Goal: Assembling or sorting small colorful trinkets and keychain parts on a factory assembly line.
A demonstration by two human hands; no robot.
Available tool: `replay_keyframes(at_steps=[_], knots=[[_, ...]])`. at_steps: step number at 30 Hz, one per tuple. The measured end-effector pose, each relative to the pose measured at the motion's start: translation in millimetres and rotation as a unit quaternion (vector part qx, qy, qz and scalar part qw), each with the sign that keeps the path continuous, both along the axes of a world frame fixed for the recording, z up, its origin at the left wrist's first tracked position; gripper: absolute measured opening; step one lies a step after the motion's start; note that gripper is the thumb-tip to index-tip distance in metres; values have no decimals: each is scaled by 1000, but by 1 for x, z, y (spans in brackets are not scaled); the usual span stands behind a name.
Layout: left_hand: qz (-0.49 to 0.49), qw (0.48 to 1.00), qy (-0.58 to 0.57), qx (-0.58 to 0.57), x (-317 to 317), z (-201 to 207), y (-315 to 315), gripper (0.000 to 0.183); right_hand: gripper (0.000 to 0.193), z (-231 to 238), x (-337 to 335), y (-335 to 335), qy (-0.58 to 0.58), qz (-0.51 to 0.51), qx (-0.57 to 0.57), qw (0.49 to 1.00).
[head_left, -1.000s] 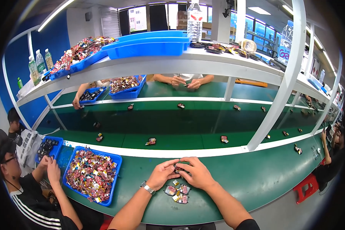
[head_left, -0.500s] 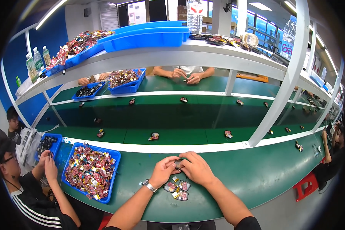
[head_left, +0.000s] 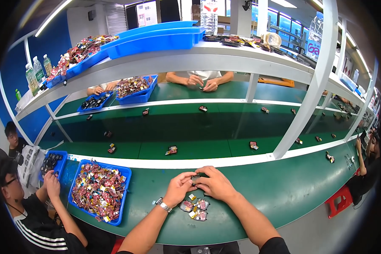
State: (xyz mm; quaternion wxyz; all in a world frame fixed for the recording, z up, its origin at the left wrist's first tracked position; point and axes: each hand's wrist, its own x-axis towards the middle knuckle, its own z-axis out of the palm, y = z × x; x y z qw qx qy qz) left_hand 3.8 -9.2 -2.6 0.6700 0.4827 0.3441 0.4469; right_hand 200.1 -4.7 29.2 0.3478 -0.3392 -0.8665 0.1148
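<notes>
My left hand [head_left: 179, 189] and my right hand [head_left: 216, 183] meet over the green bench, both with fingers closed on a small dark plastic casing [head_left: 195, 179]. The fingers cover most of it, so its contents do not show clearly. Just below my hands, several small casings [head_left: 200, 216] with reddish circuit boards and white-and-yellow parts lie in a cluster. On my left wrist is a metal-banded watch [head_left: 164, 206]. To the left stands a blue tray [head_left: 128, 186] heaped with reddish circuit boards with white and yellow parts.
A white rail [head_left: 199, 163] separates my green bench [head_left: 258, 190] from a conveyor strip [head_left: 190, 146] carrying spaced small assemblies. A shelf post [head_left: 298, 97] rises at right. On the left, a co-worker's hands [head_left: 51, 182] work beside a smaller blue tray [head_left: 63, 160]. Another person's hands [head_left: 202, 81] are opposite.
The view has shifted slightly. My hands stay together on the casing with little change of grip. The left co-worker's hands have lowered a little.
</notes>
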Motion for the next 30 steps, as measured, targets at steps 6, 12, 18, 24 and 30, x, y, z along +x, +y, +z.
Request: replay_keyframes(at_steps=[6,12,18,24,30], knots=[[-43,998,-43,3,-8,3,2,36,11,-3,-4,-3,77,-15,-47,996],[-68,997,-21,18,-8,3,1,38,9,-3,-8,-7,94,-44,-52,993],[-76,997,-27,-14,-9,4,1,33,11,-5,-2,-9,100,1,-82,992],[-63,997,-43,-12,-7,3,1,30,12,-9,-11,-13,117,-63,-37,990],[-60,996,-58,-20,-9,-1,2,29,13,-8,-16,-15,121,-69,-32,990]])
